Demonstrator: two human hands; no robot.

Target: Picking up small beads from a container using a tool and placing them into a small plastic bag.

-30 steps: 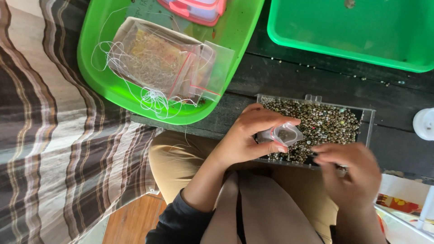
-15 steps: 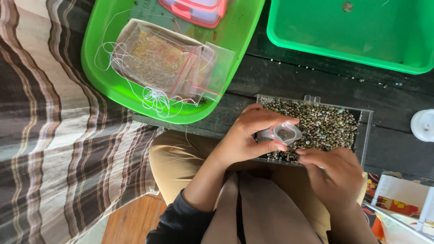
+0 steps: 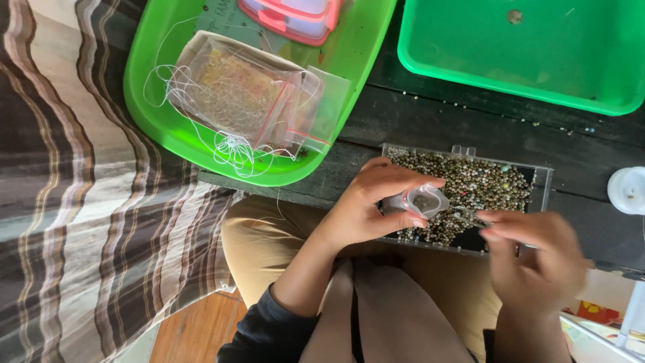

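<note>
Beads, small and mostly dark and gold, are filling a clear plastic box sitting at the near edge of the dark worktop, just above the person's lap. Left hand is pinching a tiny clear bag between thumb and fingers, holding it over the box. Right hand is hovering beside it, blurred, fingertips drawn together near the bag's mouth; whether it's holding a bead, can't tell. Green tray with thread and packets is lying further left.

Bright green trays, brown-striped cloth, dark wooden table, tan trousers.
</note>
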